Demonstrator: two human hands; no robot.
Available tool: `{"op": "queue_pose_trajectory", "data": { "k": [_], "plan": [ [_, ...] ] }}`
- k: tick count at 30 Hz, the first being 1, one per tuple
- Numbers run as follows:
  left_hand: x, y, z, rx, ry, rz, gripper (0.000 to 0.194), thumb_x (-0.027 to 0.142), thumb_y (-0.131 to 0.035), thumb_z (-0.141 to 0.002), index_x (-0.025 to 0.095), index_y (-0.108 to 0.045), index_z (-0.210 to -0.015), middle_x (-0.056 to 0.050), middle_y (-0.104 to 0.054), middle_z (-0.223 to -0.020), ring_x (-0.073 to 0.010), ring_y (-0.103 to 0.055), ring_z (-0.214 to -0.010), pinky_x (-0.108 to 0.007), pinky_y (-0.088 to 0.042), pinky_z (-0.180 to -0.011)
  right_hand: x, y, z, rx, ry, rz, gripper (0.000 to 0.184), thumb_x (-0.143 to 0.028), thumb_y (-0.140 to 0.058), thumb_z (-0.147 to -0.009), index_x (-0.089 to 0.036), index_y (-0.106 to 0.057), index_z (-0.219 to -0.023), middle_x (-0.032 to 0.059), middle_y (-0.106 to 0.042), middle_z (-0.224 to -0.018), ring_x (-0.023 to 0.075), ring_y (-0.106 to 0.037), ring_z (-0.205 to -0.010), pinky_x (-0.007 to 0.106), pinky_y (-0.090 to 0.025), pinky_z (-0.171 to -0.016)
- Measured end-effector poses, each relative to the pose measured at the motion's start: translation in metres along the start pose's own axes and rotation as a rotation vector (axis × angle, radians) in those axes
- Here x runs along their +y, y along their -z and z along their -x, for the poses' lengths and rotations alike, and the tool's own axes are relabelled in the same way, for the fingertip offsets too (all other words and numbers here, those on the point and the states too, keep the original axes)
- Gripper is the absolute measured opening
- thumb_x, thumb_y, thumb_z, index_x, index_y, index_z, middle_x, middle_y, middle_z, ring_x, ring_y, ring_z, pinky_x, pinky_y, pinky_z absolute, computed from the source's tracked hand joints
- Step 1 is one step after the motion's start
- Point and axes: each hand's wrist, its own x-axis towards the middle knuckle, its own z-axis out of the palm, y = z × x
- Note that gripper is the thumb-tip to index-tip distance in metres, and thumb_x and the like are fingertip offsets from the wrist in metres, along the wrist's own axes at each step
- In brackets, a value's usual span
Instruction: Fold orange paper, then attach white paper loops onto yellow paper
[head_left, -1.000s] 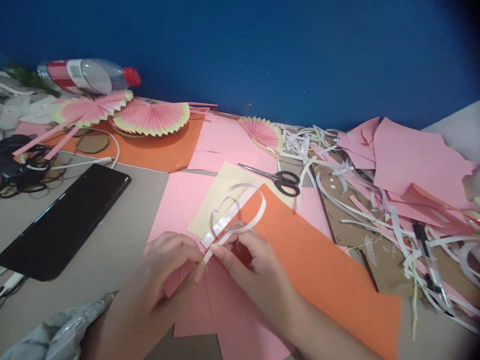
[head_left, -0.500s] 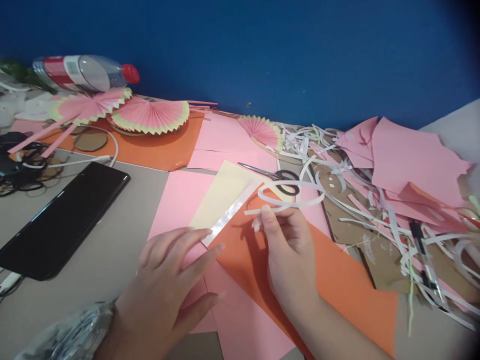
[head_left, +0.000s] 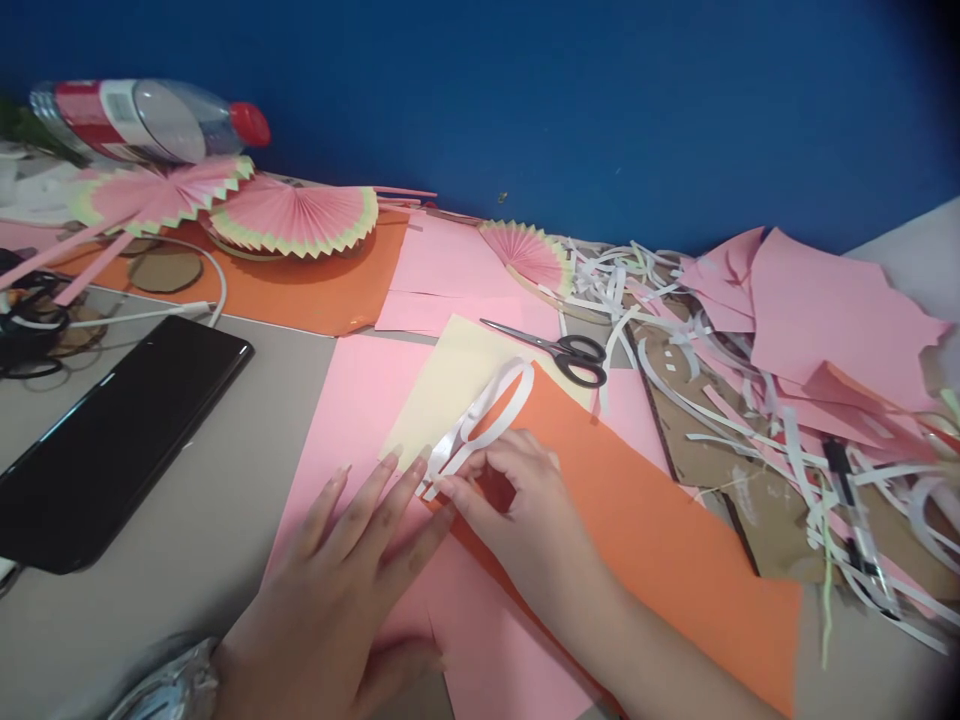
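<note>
My right hand (head_left: 517, 500) pinches one end of a curled white paper strip (head_left: 510, 425) low over the orange paper (head_left: 660, 530). The strip's loop stands up toward the sheet's far corner. My left hand (head_left: 352, 570) lies spread, its index fingertip at the near end of the shiny white band (head_left: 446, 450) along the orange sheet's left edge. Pale yellow paper (head_left: 427, 390) and pink paper (head_left: 337, 400) lie beneath and to the left. Black-handled scissors (head_left: 555, 350) rest partly open just beyond the strip.
A black phone (head_left: 120, 440) lies at left. Behind it are pleated pink paper fans (head_left: 300, 220) and a red-capped bottle (head_left: 157, 120) on its side. At right are cardboard (head_left: 690, 430), tangled white strips, pink scraps (head_left: 832, 310) and a pen (head_left: 855, 510). A blue wall (head_left: 480, 100) rises behind.
My right hand has moved left and down with the strip, bringing its end to the orange sheet's left edge. My left hand has shifted slightly, fingers still spread.
</note>
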Motion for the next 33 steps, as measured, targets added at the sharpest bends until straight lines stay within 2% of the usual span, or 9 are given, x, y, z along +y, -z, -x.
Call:
{"op": "queue_pose_trajectory", "data": {
  "k": [8,17,20,23,27,30,33],
  "plan": [
    [0.001,-0.002,0.003,0.004,0.028,0.002,0.072,0.063,-0.043,-0.082,0.025,-0.031,-0.142,-0.008,-0.030,-0.149,-0.0349,-0.026,-0.134,-0.050,-0.015,-0.106,0.001,-0.006,0.003,0.044,0.033,0.104,0.022,-0.032,-0.063,-0.079,-0.022,-0.055,-0.061,-0.0026,-0.060,-0.069,0.0172,-0.053,-0.076,0.035,-0.033,-0.077],
    [0.000,-0.002,0.006,-0.011,0.031,-0.002,0.071,0.062,-0.040,-0.084,0.024,-0.028,-0.143,-0.007,-0.035,-0.147,-0.0333,-0.028,-0.134,-0.052,-0.015,-0.106,0.001,-0.009,0.004,0.041,-0.007,0.111,0.023,-0.032,-0.057,-0.083,-0.022,-0.056,-0.062,-0.0024,-0.059,-0.070,0.0159,-0.052,-0.074,0.036,-0.033,-0.079],
    [0.001,-0.004,0.004,0.002,0.067,0.040,0.069,0.062,-0.041,-0.083,0.026,-0.032,-0.141,-0.006,-0.034,-0.147,-0.0316,-0.027,-0.134,-0.051,-0.013,-0.107,-0.004,0.000,0.003,0.028,-0.065,0.038,0.023,-0.034,-0.059,-0.081,-0.022,-0.055,-0.062,-0.0019,-0.060,-0.072,0.0177,-0.054,-0.081,0.035,-0.036,-0.080],
    [0.006,-0.006,0.003,0.058,0.092,0.052,0.066,0.061,-0.044,-0.082,0.024,-0.042,-0.136,-0.010,-0.038,-0.145,-0.0295,-0.027,-0.135,-0.048,-0.012,-0.109,-0.014,0.019,0.005,-0.032,-0.158,-0.058,0.026,-0.039,-0.058,-0.081,-0.022,-0.053,-0.062,-0.0023,-0.061,-0.071,0.0177,-0.056,-0.080,0.032,-0.040,-0.074],
    [0.014,-0.005,0.004,0.105,0.105,0.020,0.063,0.057,-0.049,-0.081,0.021,-0.048,-0.132,-0.014,-0.039,-0.143,-0.0271,-0.027,-0.135,-0.044,-0.010,-0.110,-0.024,0.032,0.008,-0.103,-0.214,-0.107,0.022,-0.036,-0.058,-0.081,-0.022,-0.054,-0.063,-0.0028,-0.061,-0.072,0.0169,-0.057,-0.077,0.030,-0.040,-0.070],
    [0.020,-0.001,0.004,0.091,0.157,0.015,0.064,0.062,-0.048,-0.079,0.023,-0.052,-0.130,-0.013,-0.041,-0.142,-0.0308,-0.028,-0.135,-0.046,-0.005,-0.110,-0.023,0.023,0.010,-0.096,-0.220,-0.144,0.021,-0.036,-0.057,-0.082,-0.023,-0.056,-0.066,-0.0026,-0.061,-0.074,0.0170,-0.056,-0.080,0.033,-0.039,-0.075],
    [0.024,0.001,0.005,0.076,0.191,0.023,0.062,0.062,-0.048,-0.079,0.025,-0.053,-0.128,-0.011,-0.043,-0.141,-0.0336,-0.031,-0.133,-0.049,-0.003,-0.110,-0.017,0.008,0.012,-0.038,-0.167,-0.103,0.019,-0.033,-0.058,-0.082,-0.022,-0.057,-0.066,-0.0023,-0.061,-0.076,0.0171,-0.054,-0.082,0.035,-0.036,-0.081]
  ]
}}
